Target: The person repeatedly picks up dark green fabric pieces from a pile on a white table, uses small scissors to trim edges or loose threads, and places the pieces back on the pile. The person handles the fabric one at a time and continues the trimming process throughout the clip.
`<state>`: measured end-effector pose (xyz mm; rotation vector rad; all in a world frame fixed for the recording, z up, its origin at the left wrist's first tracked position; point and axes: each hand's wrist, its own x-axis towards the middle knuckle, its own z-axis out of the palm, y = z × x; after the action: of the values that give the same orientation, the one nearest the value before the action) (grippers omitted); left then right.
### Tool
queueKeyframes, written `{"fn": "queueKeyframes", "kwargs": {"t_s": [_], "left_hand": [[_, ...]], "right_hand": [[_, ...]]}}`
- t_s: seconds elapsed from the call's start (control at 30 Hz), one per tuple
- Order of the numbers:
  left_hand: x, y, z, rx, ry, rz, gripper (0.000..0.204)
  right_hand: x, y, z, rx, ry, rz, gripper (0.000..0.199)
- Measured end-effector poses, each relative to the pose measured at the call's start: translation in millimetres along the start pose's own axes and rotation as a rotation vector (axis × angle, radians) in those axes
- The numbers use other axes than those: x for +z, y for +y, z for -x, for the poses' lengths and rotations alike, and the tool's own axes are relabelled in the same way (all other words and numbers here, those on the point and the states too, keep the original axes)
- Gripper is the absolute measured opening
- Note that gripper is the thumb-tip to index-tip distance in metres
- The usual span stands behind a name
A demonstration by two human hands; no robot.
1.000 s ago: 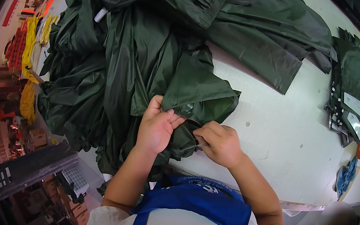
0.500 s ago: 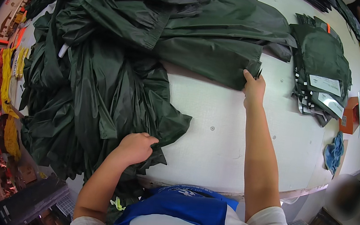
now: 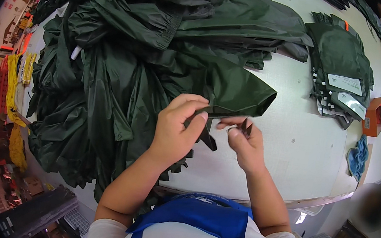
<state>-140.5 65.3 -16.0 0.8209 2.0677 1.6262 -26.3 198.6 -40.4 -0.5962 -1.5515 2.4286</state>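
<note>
A large heap of dark green rain garments [image 3: 103,88] with a smooth, slightly shiny surface covers the table's left and middle. My left hand [image 3: 177,129] pinches the edge of one garment piece [image 3: 242,89], whose open end spreads out to the right above both hands. A narrow dark strip [image 3: 208,140] hangs down between the hands. Close beside it, my right hand [image 3: 247,148] is closed around small dark thread snips [image 3: 247,126], partly hidden by the fingers. Whether the right fingertips also touch the cloth is hard to see.
Folded green garments in a stack [image 3: 340,57] with white labels lie on the white table [image 3: 280,164] at right. Beyond are an orange box [image 3: 373,116] and a blue cloth [image 3: 357,158]. A white marker-like object [image 3: 76,52] pokes from the heap. Yellow garments [image 3: 12,81] hang at far left.
My right hand has come back from the far garment end toward the middle, still with the snips. My left hand has moved up and right from the heap, and a garment edge is now lifted.
</note>
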Motion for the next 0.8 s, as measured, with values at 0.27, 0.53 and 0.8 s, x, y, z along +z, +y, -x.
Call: {"fn": "queueKeyframes", "kwargs": {"t_s": [0.27,0.53,0.8], "left_hand": [[-7,4,6,-0.248,0.029,0.301,0.012],[-11,13,8,-0.119,0.141,0.327,0.029],[-21,21,14,0.033,0.099,0.019,0.031]], "right_hand": [[5,-1,-13,-0.005,0.348,-0.227,0.003],[-5,11,4,-0.02,0.157,-0.45,0.01],[4,8,13,-0.005,0.029,-0.451,0.019]]}}
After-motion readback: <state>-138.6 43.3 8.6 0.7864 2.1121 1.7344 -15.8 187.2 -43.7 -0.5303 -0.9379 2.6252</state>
